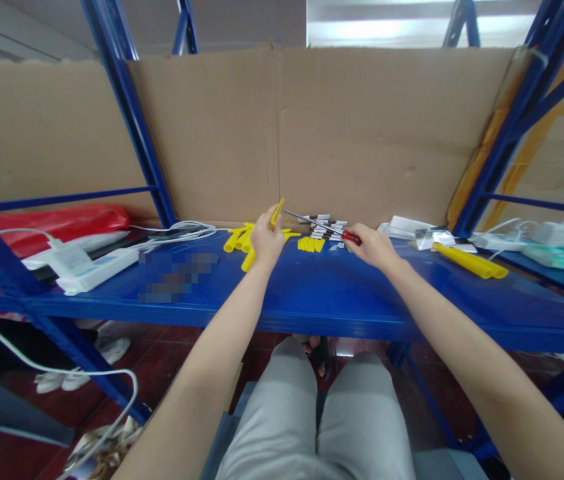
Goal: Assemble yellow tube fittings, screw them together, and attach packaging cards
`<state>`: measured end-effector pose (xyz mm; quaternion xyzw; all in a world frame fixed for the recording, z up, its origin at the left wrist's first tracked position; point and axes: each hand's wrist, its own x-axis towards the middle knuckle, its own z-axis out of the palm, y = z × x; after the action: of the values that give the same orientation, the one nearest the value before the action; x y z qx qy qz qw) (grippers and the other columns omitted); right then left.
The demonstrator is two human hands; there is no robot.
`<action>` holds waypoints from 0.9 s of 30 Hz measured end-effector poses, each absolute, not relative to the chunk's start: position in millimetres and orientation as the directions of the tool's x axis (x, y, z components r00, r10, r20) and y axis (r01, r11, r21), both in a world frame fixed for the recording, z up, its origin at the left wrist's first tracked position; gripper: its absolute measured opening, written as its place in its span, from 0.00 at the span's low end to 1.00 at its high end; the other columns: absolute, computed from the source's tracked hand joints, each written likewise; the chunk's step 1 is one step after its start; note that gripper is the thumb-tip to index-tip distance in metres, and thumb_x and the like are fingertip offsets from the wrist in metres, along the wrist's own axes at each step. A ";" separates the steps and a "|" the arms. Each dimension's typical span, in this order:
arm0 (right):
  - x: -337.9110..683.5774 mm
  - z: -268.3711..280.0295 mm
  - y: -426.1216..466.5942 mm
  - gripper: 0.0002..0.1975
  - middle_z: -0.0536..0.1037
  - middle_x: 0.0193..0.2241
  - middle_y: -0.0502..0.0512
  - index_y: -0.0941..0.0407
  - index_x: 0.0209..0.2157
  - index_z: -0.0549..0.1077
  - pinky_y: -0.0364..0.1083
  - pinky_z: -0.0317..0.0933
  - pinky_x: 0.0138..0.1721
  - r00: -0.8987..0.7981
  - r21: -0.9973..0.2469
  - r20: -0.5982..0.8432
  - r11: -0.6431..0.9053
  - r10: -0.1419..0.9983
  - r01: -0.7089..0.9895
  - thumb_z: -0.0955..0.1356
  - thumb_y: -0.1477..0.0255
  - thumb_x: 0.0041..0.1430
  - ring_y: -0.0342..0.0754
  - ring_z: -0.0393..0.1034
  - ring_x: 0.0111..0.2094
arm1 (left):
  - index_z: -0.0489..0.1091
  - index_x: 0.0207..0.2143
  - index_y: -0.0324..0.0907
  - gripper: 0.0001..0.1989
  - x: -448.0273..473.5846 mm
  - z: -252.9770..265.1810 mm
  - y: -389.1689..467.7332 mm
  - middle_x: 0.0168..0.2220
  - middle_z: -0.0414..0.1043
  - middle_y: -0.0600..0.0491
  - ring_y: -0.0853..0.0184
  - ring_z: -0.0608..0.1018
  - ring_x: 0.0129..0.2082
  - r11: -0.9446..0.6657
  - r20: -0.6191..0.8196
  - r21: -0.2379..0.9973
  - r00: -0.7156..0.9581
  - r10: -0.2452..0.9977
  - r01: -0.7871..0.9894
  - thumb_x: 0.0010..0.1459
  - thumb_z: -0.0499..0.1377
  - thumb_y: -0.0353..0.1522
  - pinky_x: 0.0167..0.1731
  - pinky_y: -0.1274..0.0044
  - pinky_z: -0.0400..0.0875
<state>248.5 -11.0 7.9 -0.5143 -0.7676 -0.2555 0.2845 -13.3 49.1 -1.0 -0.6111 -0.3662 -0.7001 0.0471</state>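
My left hand is closed around a small yellow plastic piece, which sticks up above the fingers. In my right hand is a screwdriver with a red handle; its long thin shaft slants up and left, the tip close to the yellow piece. Whether the tip touches it I cannot tell. Several yellow tubes lie beside and behind my left hand. Between the hands, on the blue shelf, are small flat yellow pieces, tiny silvery parts and a group of black-and-white pieces.
A white power strip with a plug and cables lies at left, near a red bag. To the right are yellow tubes and white packets. Cardboard walls the back, between blue posts.
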 end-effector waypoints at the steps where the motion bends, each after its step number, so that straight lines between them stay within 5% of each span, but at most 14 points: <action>1: 247.6 8.3 -12.0 0.13 0.81 0.39 0.61 0.55 0.41 0.74 0.46 0.59 0.33 -0.316 0.106 0.690 0.340 0.652 0.934 0.61 0.64 0.66 0.55 0.76 0.39 | 0.75 0.49 0.45 0.14 -13.6 -0.6 48.8 0.47 0.79 0.47 0.61 0.78 0.54 -0.726 0.887 0.462 -0.253 0.387 0.509 0.62 0.57 0.27 0.58 0.68 0.71; 12: 243.9 11.1 -13.4 0.11 0.80 0.34 0.60 0.56 0.43 0.71 0.46 0.59 0.31 -0.291 0.017 0.651 0.370 0.701 0.929 0.64 0.65 0.64 0.54 0.75 0.34 | 0.74 0.49 0.45 0.14 -15.8 -0.4 48.8 0.47 0.79 0.47 0.61 0.79 0.53 -0.718 0.875 0.482 -0.243 0.418 0.502 0.62 0.57 0.28 0.57 0.67 0.70; 17: 249.5 7.5 -9.8 0.10 0.81 0.35 0.61 0.55 0.38 0.73 0.46 0.59 0.32 -0.321 0.084 0.687 0.367 0.652 0.926 0.63 0.66 0.64 0.55 0.76 0.36 | 0.75 0.48 0.43 0.14 -15.5 0.9 47.0 0.47 0.80 0.46 0.59 0.79 0.53 -0.695 0.854 0.512 -0.211 0.476 0.504 0.62 0.58 0.28 0.57 0.66 0.71; 27: 243.2 5.2 -11.5 0.12 0.81 0.36 0.61 0.55 0.39 0.73 0.46 0.60 0.33 -0.357 0.047 0.652 0.434 0.669 0.899 0.63 0.63 0.66 0.55 0.76 0.36 | 0.76 0.47 0.44 0.14 -16.5 0.1 50.5 0.46 0.80 0.47 0.60 0.80 0.50 -0.714 0.877 0.480 -0.255 0.408 0.510 0.61 0.58 0.28 0.54 0.68 0.73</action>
<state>243.2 -11.5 5.2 -0.4912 -0.7982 -0.2037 0.2831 -16.5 50.5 0.1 -0.6094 -0.3765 -0.6968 0.0368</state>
